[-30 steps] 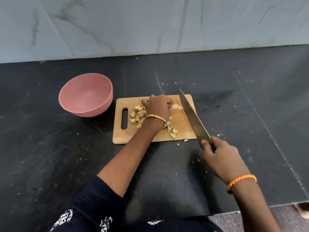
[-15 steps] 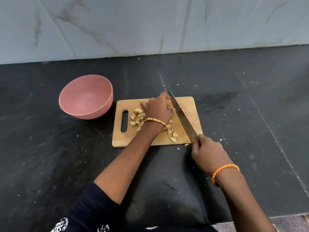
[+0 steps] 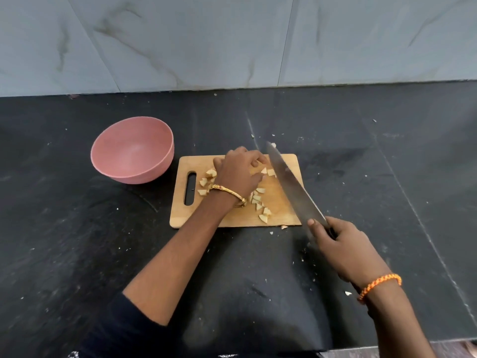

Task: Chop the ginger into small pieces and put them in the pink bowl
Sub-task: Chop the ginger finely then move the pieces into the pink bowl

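A wooden cutting board (image 3: 232, 220) lies on the black counter, with several small pale ginger pieces (image 3: 258, 200) scattered over it. My left hand (image 3: 236, 174) sits on the board with curled fingers, bunched over ginger at its fingertips; what lies under the palm is hidden. My right hand (image 3: 346, 249) grips the handle of a large knife (image 3: 291, 184). Its blade slants across the board's right side, just right of my left fingers. The pink bowl (image 3: 134, 174) stands left of the board, and nothing shows inside it.
The black stone counter (image 3: 77, 254) runs back to a grey marble wall (image 3: 232, 42). Small ginger scraps (image 3: 284, 226) lie off the board's near edge and behind it. The counter's front edge (image 3: 387, 343) is at the lower right.
Half a second ago the blade stood close against my left fingers. It has since swung right, and my right hand has drawn back toward me. My left hand stays on the board.
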Motion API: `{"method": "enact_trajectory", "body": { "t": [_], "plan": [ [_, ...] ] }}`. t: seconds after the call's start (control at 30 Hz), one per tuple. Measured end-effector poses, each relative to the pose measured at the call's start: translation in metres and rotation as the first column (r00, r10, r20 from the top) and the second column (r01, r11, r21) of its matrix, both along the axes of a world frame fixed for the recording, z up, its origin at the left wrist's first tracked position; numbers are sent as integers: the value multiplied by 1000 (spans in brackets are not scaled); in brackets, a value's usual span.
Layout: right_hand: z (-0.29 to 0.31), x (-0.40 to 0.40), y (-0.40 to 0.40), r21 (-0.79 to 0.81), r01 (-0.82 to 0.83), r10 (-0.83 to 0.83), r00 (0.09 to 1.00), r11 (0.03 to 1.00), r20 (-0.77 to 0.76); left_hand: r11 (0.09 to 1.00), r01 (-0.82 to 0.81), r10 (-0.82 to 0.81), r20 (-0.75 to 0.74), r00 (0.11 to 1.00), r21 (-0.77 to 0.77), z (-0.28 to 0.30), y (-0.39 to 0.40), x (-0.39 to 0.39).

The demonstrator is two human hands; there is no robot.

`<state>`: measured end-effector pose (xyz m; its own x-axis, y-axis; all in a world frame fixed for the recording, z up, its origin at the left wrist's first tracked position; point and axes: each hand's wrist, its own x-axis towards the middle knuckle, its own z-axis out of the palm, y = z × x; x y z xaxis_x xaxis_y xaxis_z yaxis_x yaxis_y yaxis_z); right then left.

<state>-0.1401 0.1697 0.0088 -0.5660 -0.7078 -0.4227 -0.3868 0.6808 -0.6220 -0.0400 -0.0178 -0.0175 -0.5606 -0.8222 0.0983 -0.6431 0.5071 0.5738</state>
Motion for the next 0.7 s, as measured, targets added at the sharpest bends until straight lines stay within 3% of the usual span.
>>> {"method": "enact_trajectory", "body": {
  "t": [0.17,0.3,0.43,0.53,0.63,0.7],
  "plan": [
    [-2,0,8,-68,52,-49,998,996,38,954,297,-299,81,951,37,3,20,27],
    [-5,0,9,-70,69,-67,997,995,35,910,385,-372,106,922,-151,-29,37,31],
    [-6,2,13,-64,78,-76,997,995,35,916,258,-256,48,965,-308,-39,33,31],
    [-6,5,15,-41,76,-77,997,996,-4,930,153,-162,2,987,-335,-39,24,34],
    [-8,5,15,-17,122,-123,986,992,-116,971,37,-84,-192,978,-236,-32,18,37],
    [-7,6,14,24,122,-116,975,992,-187,981,-130,62,-404,913,-142,-25,15,42]
  ]
}}
